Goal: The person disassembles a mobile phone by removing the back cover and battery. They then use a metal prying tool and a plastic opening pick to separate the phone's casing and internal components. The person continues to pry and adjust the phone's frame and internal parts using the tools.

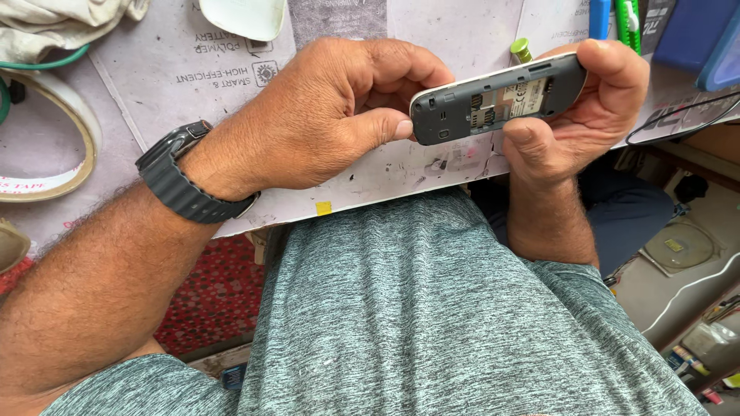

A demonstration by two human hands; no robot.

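A: What do I hold?
B: My left hand [331, 115] and right hand [586, 115] both grip the phone [497, 98] above the table [385, 166].
A: Progress?
B: Back cover off, battery bay empty and exposed; by my judgement, reassembly remains.

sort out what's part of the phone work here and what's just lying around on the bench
In hand:
- phone, back cover off, open back facing up
- left hand, gripping one end
- right hand, gripping the other end

Lying about:
- tape roll
- white cloth
- green wire
- white cover
- blue box
- black cable
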